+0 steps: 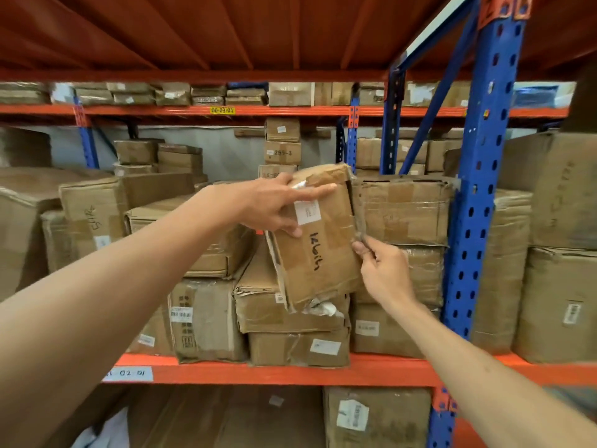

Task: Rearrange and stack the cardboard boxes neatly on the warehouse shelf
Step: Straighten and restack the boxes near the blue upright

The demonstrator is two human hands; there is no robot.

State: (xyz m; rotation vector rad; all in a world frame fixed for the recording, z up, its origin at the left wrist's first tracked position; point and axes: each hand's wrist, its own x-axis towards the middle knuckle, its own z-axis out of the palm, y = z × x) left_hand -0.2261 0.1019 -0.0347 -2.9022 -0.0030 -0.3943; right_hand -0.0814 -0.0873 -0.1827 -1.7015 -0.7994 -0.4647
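A worn cardboard box [319, 253] with black handwriting and a white label stands tilted on top of the middle stack. My left hand [277, 205] lies across its upper left face, fingers spread along the top and thumb under the label. My right hand [384, 273] pinches the box's right edge near its lower corner. The box leans against a taped box [403, 211] on its right. Under it sit a crushed box [274, 308] and a labelled box [300, 349] on the orange shelf beam [290, 371].
More boxes crowd the shelf to the left [93, 211] and behind. A blue upright [481, 189] stands right of the stack, with wrapped boxes [562, 302] beyond it. An orange deck hangs overhead. Another box [374, 418] sits on the level below.
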